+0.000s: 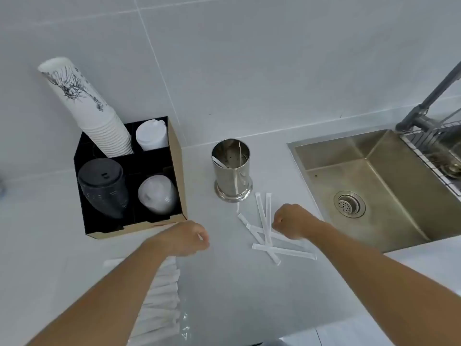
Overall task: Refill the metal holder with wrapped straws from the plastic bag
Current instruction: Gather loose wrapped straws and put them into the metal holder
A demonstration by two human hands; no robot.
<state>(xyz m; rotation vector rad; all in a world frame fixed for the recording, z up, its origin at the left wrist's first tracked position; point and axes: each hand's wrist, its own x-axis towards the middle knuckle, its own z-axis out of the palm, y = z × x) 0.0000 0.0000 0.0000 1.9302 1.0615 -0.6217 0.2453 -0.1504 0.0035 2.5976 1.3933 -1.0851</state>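
Note:
The shiny metal holder (pixel 232 171) stands upright on the counter, with one or two wrapped straws leaning inside it. Several loose wrapped straws (pixel 267 236) lie crossed on the counter just in front of it. My right hand (pixel 293 221) is curled into a fist at the right edge of this pile, its fingertips next to two straws; I see nothing held in it. My left hand (pixel 185 237) is closed, and a white straw tip pokes out of the fist. The clear plastic bag of wrapped straws (pixel 164 300) lies under my left forearm, partly hidden.
A black cardboard organiser (pixel 174 156) with a tall stack of paper cups (pixel 99 116) and lids stands at the left against the tiled wall. A steel sink (pixel 374 186) with a grey tap (pixel 424 108) and a wire rack lies at the right.

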